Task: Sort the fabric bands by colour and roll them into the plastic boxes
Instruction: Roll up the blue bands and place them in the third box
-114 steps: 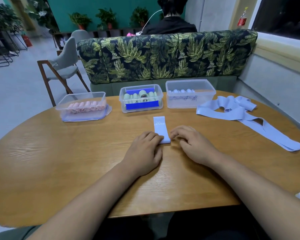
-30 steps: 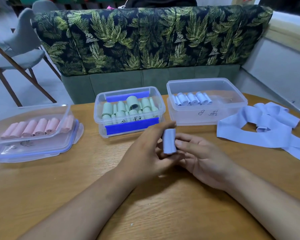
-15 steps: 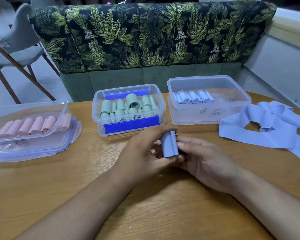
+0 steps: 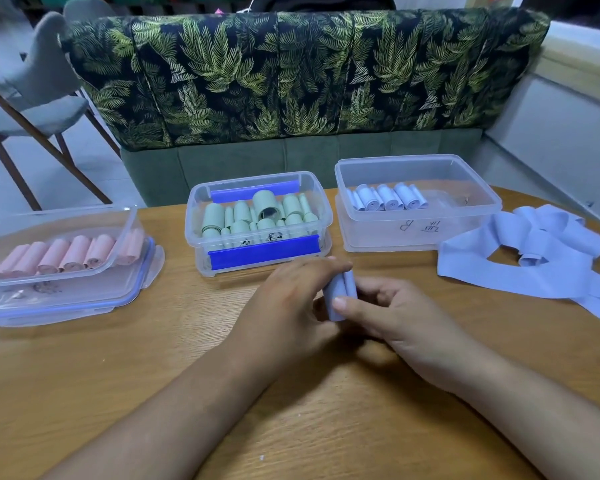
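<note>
While we are pinching the blue roll (image 4: 343, 287) upright between both hands low over the tabletop (image 4: 118, 375), we are judging that the squeeze is there to stop the springy fabric from uncoiling. Our left hand (image 4: 288, 306) is curling its fingers over the top and far side of the roll, and our right hand (image 4: 406, 323) is pressing its thumb against the near face. Each grip is therefore closing narrowly on that one roll and carrying nothing else.

We are working just in front of the middle box (image 4: 193, 223), which is holding the green rolls (image 4: 243, 216). By colour, though, this one is belonging with the blue rolls (image 4: 388, 197) lying side by side along the back of the right box (image 4: 420, 237). That box is standing open with bare floor in front of its row, so we are reckoning the next move is calling for a short reach forward and to the right.

The loose blue bands (image 4: 520, 268) are lying heaped on the tabletop just beside that box, probably so that supply and destination are sitting together. Off to the left, the pink rolls (image 4: 66, 254) are resting in a row in the left box (image 4: 134, 233), which is sitting on what is looking like its own lid (image 4: 142, 292), well apart from our hands
</note>
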Demonstrator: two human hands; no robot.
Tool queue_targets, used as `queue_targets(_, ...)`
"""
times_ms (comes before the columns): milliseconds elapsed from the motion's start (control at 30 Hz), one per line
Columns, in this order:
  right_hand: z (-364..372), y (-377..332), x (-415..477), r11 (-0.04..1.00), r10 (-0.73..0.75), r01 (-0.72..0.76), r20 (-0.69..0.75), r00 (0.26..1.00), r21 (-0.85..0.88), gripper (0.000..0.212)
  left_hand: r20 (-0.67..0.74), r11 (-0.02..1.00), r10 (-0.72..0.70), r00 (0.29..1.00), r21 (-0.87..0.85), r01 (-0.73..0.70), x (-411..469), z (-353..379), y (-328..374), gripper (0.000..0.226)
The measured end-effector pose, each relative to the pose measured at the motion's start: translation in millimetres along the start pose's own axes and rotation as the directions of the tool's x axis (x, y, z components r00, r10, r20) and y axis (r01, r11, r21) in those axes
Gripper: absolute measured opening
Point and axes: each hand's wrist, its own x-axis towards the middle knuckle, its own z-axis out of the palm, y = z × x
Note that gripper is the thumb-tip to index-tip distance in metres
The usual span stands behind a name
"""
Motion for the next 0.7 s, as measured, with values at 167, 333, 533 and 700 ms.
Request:
queue_targets(167,0.8,-1.4,0.3,0.998,-0.039,0.030,-0.155,0.987,-0.062,0.021,-0.060,0.999,-0.017,0.998,-0.041,0.015,-0.4,2.4,3.1,0.059)
queue_targets(333,-2.0,-3.1,-1.0,1.000,-0.018,0.020,-0.113,0.993,0.021,0.024,-0.094,0.997,-0.034,0.995,-0.078,0.026,-0.9,-0.1,3.5,0.052)
queue_targets(533,-0.7,-0.9,1.7,0.998,-0.055,0.048,-0.253,0.966,-0.031,0.025,-0.064,0.999,-0.047,0.997,0.005,0.048,0.8,-1.2,1.2,0.047)
queue_targets(700,-1.6,-4.6,0.1,0.997,-0.057,0.039,-0.295,0.954,-0.065,0.023,-0.051,0.998,-0.020,0.998,0.052,0.023,5.3,-3.5,4.3,0.041)
